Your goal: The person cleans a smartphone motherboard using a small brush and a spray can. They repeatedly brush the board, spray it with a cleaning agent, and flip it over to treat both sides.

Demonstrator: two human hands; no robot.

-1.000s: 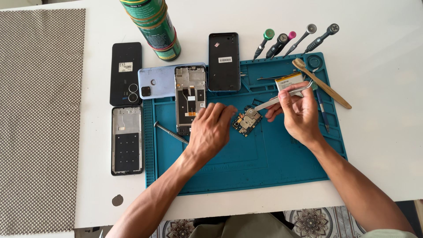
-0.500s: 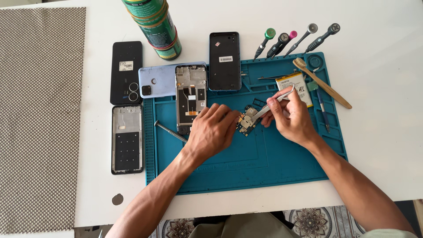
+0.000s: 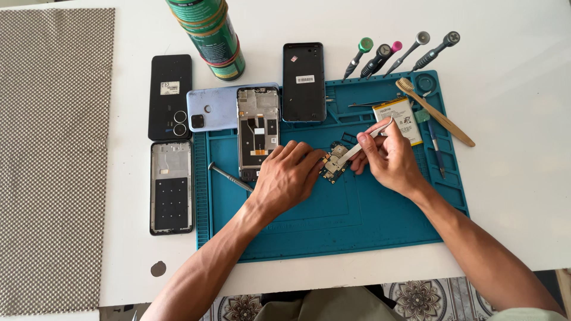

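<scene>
White table (image 3: 523, 196) under teal mat (image 3: 333, 226)

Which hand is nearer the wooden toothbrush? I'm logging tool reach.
Right. The right hand lies just lower-left of the wooden toothbrush; the left hand sits farther left, across the circuit board.

The surface (image 3: 523, 196) is plain white. On it lies a teal-blue repair mat (image 3: 333, 226). To the left is a grey cloth (image 3: 53, 160) with a fine dotted weave. The spray can (image 3: 209, 37) is dark green with orange-brown bands. One phone back cover (image 3: 215, 108) is pale blue; two others (image 3: 170, 95) (image 3: 304, 81) are black. The screwdrivers' caps run green (image 3: 366, 44), pink (image 3: 395, 46) and silver-grey (image 3: 423, 38). The brush (image 3: 437, 113) is tan wood. The battery (image 3: 399, 119) is white, edged yellow. The tweezers (image 3: 367, 139) are silvery.
</scene>
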